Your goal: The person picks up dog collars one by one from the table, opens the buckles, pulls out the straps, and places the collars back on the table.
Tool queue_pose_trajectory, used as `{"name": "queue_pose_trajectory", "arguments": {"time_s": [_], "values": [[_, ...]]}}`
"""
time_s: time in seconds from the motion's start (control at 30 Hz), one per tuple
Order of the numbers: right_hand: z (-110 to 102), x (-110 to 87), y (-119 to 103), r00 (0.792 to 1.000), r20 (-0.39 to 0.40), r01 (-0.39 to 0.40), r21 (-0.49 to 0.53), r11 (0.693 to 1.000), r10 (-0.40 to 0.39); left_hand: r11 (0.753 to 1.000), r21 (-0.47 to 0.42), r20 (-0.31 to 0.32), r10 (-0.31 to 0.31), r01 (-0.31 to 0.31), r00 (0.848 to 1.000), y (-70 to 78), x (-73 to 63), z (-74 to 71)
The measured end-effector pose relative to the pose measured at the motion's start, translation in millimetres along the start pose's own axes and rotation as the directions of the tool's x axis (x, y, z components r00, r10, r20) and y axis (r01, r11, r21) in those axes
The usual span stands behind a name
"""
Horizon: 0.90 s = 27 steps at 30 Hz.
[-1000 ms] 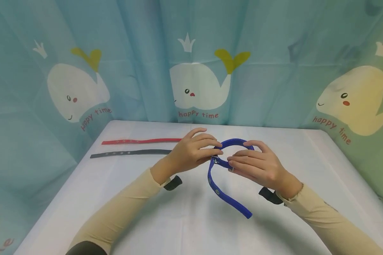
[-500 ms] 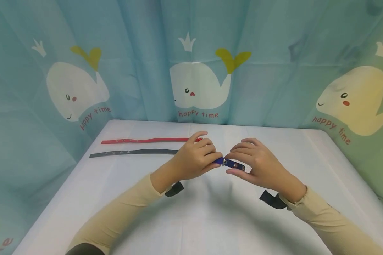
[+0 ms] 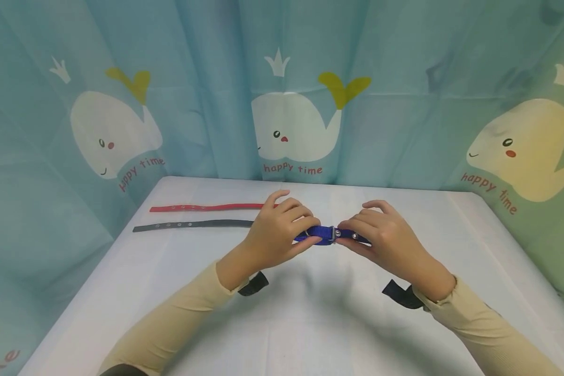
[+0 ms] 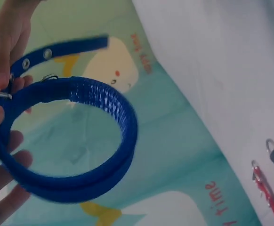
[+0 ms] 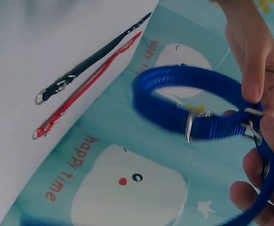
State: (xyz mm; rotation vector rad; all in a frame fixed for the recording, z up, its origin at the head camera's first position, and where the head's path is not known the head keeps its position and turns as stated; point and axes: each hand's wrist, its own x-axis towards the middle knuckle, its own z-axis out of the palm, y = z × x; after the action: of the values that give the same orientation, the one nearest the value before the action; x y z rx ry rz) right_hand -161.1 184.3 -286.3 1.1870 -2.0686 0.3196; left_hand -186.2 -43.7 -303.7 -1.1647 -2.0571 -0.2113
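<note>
A blue buckled collar [image 3: 321, 231], with metal eyelets along its strap, is held in the air between both hands. Its loop [image 4: 80, 188] looks round in the left wrist view and edge-on from the head. My left hand [image 3: 274, 230] pinches the band beside the metal buckle [image 3: 332, 235]. On the buckle's other side, my right hand [image 3: 385, 237] pinches the eyeleted strap. That strap runs through the buckle, and its free end [image 4: 94, 42] sticks out past the right hand's fingers. A metal ring [image 5: 191, 127] sits on the band. The right palm is hidden.
A red collar [image 3: 211, 208] and a dark grey collar [image 3: 211, 223] lie side by side on the white table [image 3: 291, 324], partly behind the left hand. Behind the table hangs a blue curtain [image 3: 207, 104] with whale prints.
The collar has turned from an open loop with its strap dangling to edge-on. My right hand has shifted from the loop to the strap beside the buckle; the left keeps its hold.
</note>
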Motion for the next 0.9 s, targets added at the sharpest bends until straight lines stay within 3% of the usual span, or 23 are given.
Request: {"name": "queue_pose_trajectory", "arguments": {"time_s": [0.3,0.53,0.9], "values": [[-3,-4.4,4,0.999,0.022,0.03,-0.04,0.999,-0.029,1.0,-0.008,0.044,0.005,-0.005,0.999,0.0,-0.1,-0.1],[-4,1.1,1,0.997,0.039,0.064,-0.067,0.996,-0.062,1.0,-0.016,0.072,0.0,0.001,0.997,4.7,8.1,-1.6],[-1,3.1,-2,0.993,0.11,-0.046,-0.04,0.998,0.05,0.998,-0.061,0.022,-0.011,0.012,1.0,12.2,8.3,2.5]]}}
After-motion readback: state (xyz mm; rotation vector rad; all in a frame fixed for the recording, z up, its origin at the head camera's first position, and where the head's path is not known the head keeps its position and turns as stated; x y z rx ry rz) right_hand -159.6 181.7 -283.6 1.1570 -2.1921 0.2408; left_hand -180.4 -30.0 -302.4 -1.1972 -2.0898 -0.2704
